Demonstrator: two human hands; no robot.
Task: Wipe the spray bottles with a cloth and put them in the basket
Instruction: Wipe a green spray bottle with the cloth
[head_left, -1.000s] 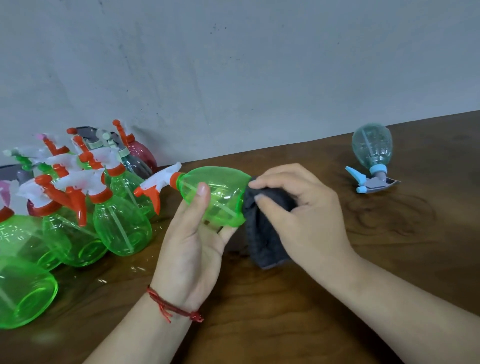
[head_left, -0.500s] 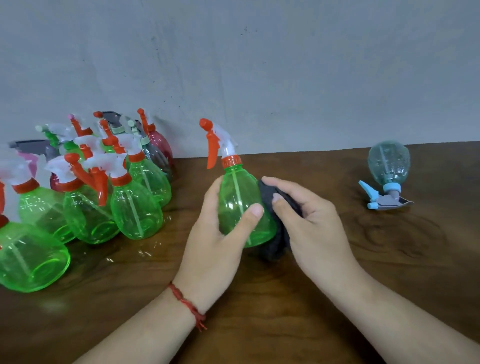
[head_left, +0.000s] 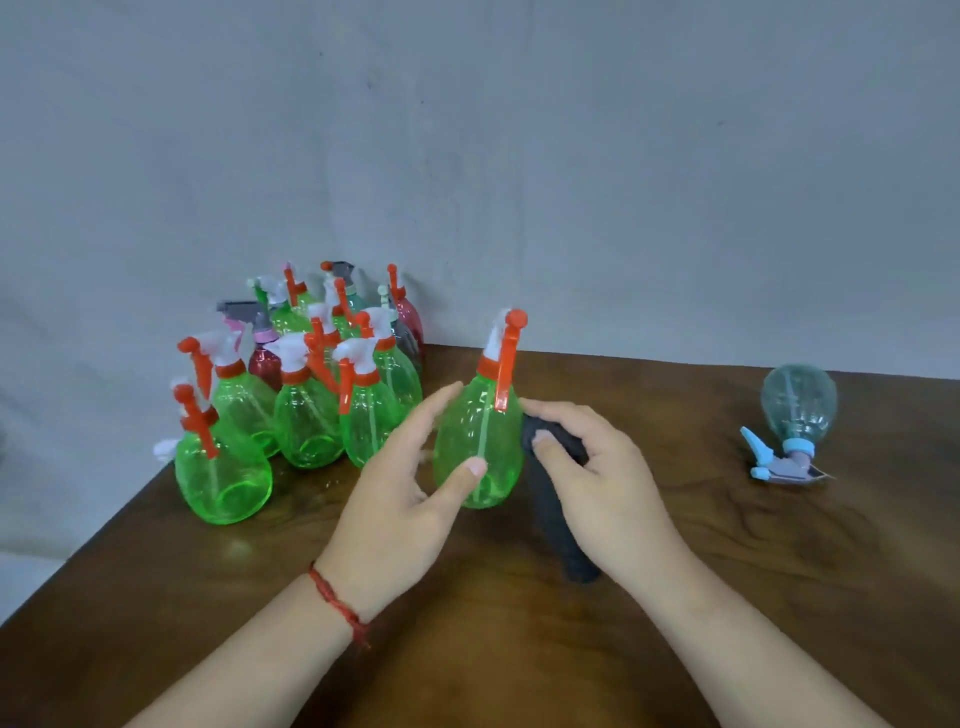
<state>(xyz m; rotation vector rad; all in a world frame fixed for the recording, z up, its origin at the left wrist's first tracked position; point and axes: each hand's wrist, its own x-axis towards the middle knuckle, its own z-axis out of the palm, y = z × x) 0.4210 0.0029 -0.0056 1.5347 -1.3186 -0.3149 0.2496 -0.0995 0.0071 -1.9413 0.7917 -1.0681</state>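
The green bottle (head_left: 478, 447) stands upright near the middle of the table (head_left: 727, 597). The left hand (head_left: 410, 488) holds it lightly, thumb on its near face and fingers reaching round the far side, while the right hand (head_left: 597, 483) is closed on a dark cloth (head_left: 558, 447) pressed to the bottle's right flank. That hold looks loose, so a firm rub from the right could spin the smooth plastic out of the fingers. It could also tip the bottle left into the crowd of bottles (head_left: 311, 405) just beside, which stand packed close and would likely topple one another. The orange trigger (head_left: 505, 374) hangs down the near side and may snag the cloth. A pale blue bottle (head_left: 797, 405) lies tipped over, well apart at the right. No basket is in view, so the way to it cannot be judged.
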